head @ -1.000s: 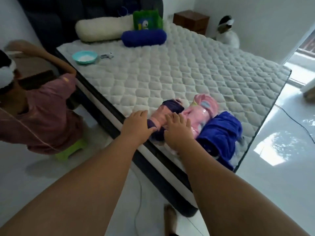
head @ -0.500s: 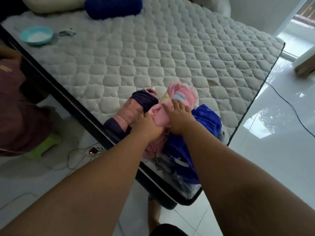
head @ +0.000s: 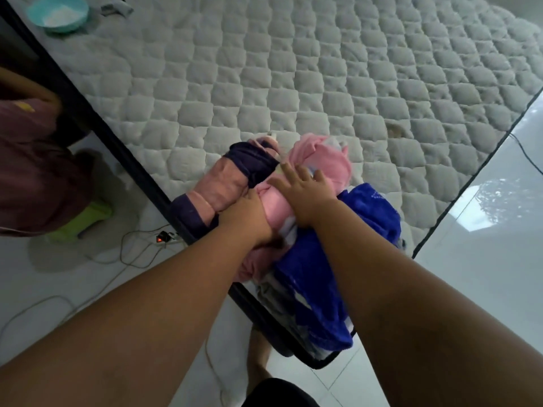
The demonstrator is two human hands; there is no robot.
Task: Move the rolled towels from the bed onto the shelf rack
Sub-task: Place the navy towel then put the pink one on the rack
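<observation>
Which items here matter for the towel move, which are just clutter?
Job: pink towel, peach-and-navy towel, blue towel, left hand, right hand, bed.
Clutter: teal bowl, floor cables, green stool.

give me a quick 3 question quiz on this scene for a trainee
1. True or false: the right hand lies palm down on the pink towel.
2. Which rolled towel lies nearest the right edge of the mattress? A pink B blue C pink-and-navy
3. Fill in: the teal bowl sits on the ____.

Key: 1 true; 2 B, the blue towel; 3 mattress.
</observation>
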